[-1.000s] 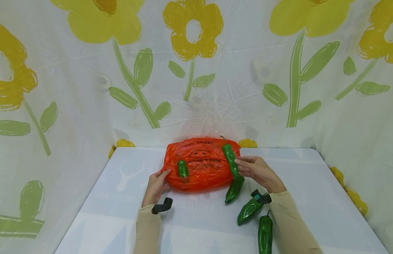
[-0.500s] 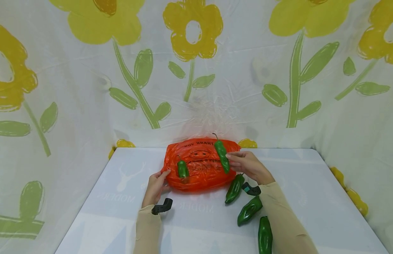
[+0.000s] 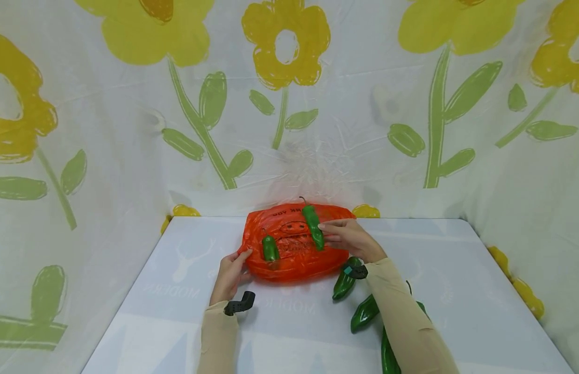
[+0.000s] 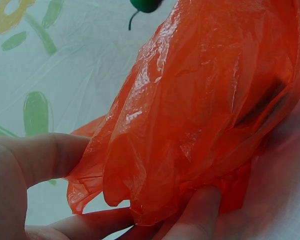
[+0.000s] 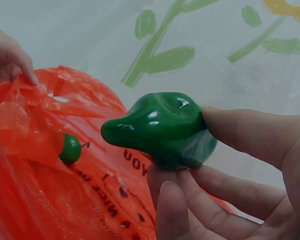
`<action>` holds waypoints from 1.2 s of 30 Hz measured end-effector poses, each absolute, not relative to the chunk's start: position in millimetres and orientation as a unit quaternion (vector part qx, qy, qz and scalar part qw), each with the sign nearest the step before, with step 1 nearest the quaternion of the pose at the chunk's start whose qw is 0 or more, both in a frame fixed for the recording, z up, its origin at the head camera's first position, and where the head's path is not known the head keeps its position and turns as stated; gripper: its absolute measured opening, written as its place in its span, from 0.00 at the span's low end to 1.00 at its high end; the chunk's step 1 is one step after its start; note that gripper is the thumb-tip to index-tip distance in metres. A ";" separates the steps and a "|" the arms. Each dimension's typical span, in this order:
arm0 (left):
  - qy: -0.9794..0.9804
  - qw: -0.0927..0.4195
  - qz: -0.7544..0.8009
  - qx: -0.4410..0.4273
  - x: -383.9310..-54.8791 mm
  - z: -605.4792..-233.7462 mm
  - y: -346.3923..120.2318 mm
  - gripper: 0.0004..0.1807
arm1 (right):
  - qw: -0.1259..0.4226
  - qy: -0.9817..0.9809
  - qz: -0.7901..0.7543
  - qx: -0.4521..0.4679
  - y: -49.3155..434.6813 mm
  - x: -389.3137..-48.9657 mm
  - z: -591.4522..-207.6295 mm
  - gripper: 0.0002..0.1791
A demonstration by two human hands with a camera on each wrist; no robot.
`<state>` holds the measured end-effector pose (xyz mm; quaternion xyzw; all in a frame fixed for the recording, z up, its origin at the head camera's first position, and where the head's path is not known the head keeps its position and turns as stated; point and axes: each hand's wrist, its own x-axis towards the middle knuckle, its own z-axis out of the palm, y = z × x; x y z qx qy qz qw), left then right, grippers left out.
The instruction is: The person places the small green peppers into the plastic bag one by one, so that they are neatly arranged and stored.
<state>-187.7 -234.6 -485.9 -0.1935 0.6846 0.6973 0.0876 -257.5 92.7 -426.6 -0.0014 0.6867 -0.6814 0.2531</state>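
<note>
An orange-red plastic bag (image 3: pixel 294 259) with dark print lies at the back middle of the table, its mouth spread. My left hand (image 3: pixel 229 272) pinches the bag's left edge between thumb and fingers; the left wrist view shows the thin film (image 4: pixel 190 110) bunched there. One green pepper (image 3: pixel 269 247) lies at the bag's left part, its lower end covered by film. Over the bag's right part, my right hand (image 3: pixel 352 239) grips another green pepper (image 5: pixel 160 130) with thumb and fingertips, stem pointing away in the head view.
Several more green peppers lie on the table right of the bag: one near its corner (image 3: pixel 344 283), one nearer (image 3: pixel 364 314), others partly hidden under the right forearm. A flowered white curtain (image 3: pixel 345 130) stands behind the white table (image 3: pixel 177 311).
My right hand has carried its pepper leftward over the bag, away from the pepper near the bag's corner. The left hand has kept its hold on the bag's edge.
</note>
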 end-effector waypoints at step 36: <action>0.685 0.076 0.699 -0.192 -189.5 -489.7 -234.1 0.31 | 0.259 0.793 -0.551 0.023 19.1 -278.1 -458.7 0.16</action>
